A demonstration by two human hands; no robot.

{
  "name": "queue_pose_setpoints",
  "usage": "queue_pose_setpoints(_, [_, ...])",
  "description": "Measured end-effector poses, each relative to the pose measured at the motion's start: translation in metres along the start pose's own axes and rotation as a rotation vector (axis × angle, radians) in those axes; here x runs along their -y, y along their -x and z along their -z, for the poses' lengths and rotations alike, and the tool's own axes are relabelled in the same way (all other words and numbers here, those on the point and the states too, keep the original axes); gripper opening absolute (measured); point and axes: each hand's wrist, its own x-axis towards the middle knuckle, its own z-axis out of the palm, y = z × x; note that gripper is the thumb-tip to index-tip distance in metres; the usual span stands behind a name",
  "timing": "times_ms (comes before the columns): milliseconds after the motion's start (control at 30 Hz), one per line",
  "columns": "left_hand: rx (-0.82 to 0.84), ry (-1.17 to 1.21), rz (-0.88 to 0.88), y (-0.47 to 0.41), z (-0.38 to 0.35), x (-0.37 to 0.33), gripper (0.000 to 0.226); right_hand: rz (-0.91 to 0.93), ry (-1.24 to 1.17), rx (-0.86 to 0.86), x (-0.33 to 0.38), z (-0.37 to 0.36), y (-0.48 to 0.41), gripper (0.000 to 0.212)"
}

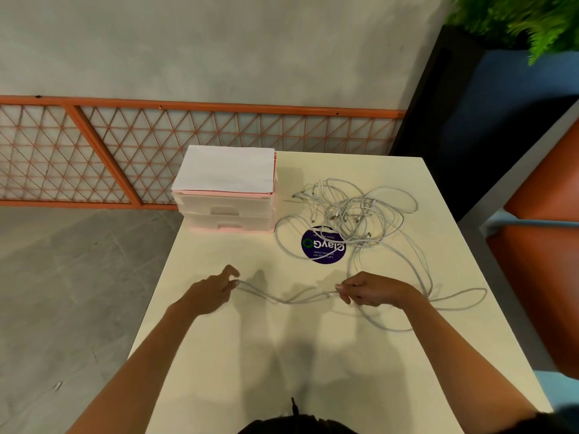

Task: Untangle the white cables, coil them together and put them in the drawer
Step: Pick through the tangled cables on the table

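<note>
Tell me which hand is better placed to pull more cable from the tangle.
Likely the right hand: the tangle lies just beyond it, and its cable trails back there. The left hand sits farther left.

the table (238,339) looks smooth, matt cream laminate. cables (354,214) are smooth white plastic. the drawer unit (225,211) is translucent plastic, pink-framed, paper (225,169) on top. glossy sticker (322,247); rough grey wall (219,42).
</note>
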Motion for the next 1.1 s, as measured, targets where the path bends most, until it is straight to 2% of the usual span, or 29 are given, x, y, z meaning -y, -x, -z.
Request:
queue_pose_setpoints(67, [0.009, 0.033, -0.085, 0.001, -0.004, -0.024, 0.034, 0.015, 0.002, 0.024, 0.007, -0.004, -0.003, 0.040])
queue_pose_setpoints(233, [0.101, 0.076, -0.256, -0.003, -0.020, -0.066, 0.056, 0.083, -0.017, 0.084, 0.027, -0.017, -0.012, 0.040])
queue_pose_setpoints(333, [0.127, 0.057, -0.311, -0.007, -0.034, -0.080, 0.015, 0.111, -0.060, 0.097, 0.035, -0.025, -0.017, 0.038])
queue_pose_setpoints(367, [0.111, 0.045, -0.343, -0.008, -0.035, -0.083, 0.013, 0.117, -0.083, 0.106, 0.036, -0.027, -0.018, 0.037])
queue_pose_setpoints(400, [0.070, 0.055, -0.360, -0.008, -0.037, -0.084, 0.027, 0.121, -0.106, 0.117, 0.037, -0.028, -0.019, 0.035])
queue_pose_setpoints(433, [0.027, 0.056, -0.346, -0.008, -0.037, -0.082, 0.033, 0.122, -0.125, 0.124, 0.036, -0.027, -0.019, 0.033])
queue_pose_setpoints(633, [-0.127, 0.048, -0.324, -0.011, -0.026, -0.056, 0.039, 0.098, -0.213, 0.091, 0.023, -0.011, -0.011, 0.016])
queue_pose_setpoints(733, [-0.114, 0.074, -0.250, -0.011, -0.018, -0.054, 0.025, 0.100, -0.161, 0.039, 0.024, -0.006, -0.011, 0.018])
queue_pose_setpoints(833, [-0.144, 0.062, -0.195, -0.009, -0.012, -0.057, 0.033, 0.106, -0.040, 0.077, 0.032, -0.004, -0.010, 0.022])
queue_pose_setpoints(967, [-0.212, 0.120, -0.212, -0.012, -0.002, -0.056, 0.023, 0.152, -0.041, 0.122, 0.046, 0.006, -0.002, 0.030])
queue_pose_setpoints(1000, [-0.246, 0.159, -0.216, -0.015, 0.002, -0.051, 0.024, 0.162, -0.032, 0.120, 0.049, 0.012, 0.002, 0.032])
queue_pose_setpoints(1100, [-0.405, 0.260, -0.209, -0.017, 0.019, -0.024, 0.053, 0.182, -0.057, 0.098, 0.049, 0.035, 0.017, 0.030])
